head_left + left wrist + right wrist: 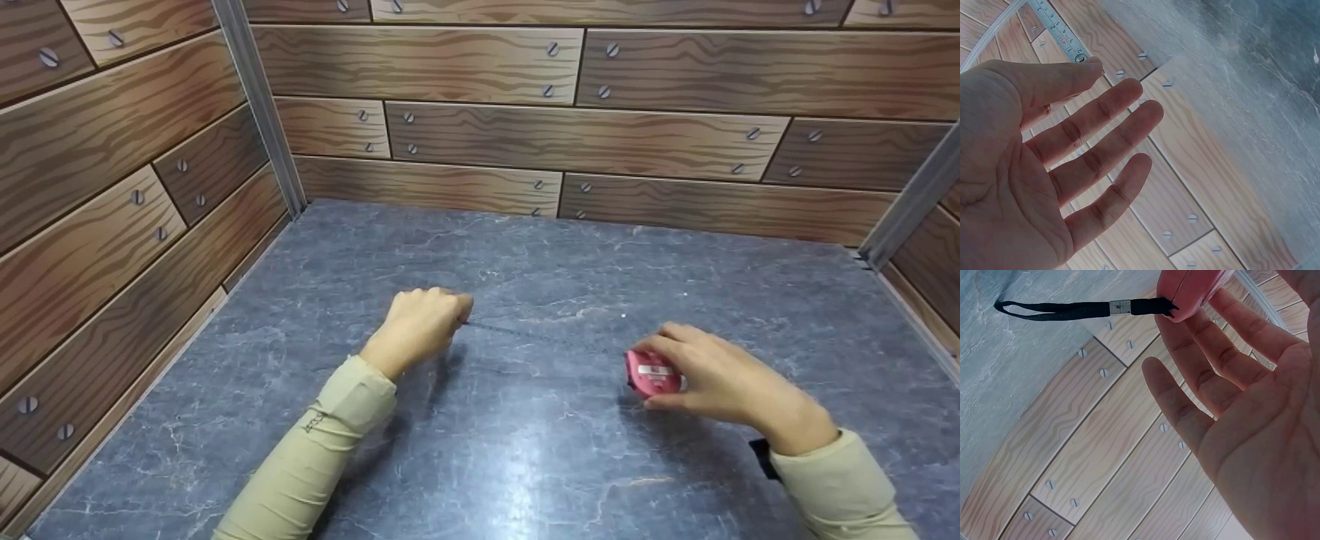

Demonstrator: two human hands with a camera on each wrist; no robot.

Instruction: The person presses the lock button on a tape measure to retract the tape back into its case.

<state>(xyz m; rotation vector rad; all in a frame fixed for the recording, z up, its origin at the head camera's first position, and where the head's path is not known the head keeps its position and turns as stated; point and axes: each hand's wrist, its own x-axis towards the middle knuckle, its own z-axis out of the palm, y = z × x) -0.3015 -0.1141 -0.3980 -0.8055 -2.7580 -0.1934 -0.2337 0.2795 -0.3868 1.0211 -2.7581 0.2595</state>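
Observation:
A round pink tape measure (654,373) with a white label is in my right hand (712,371), held between thumb and fingers over the table. From its case a thin strip of tape (536,336) stretches leftward to my left hand (420,326). In the left wrist view the numbered tape (1060,35) ends at a metal rivet, pinched at the thumb tip of the left hand (1033,135), while the other fingers spread loosely. A black wrist strap (1067,310) hangs from the pink case (1188,292) in the right wrist view.
Beneath both hands lies a blue-grey marbled tabletop (480,442). Walls printed like wooden planks (480,64) rise at the back and sides, with a grey metal post (259,105) in the back left corner.

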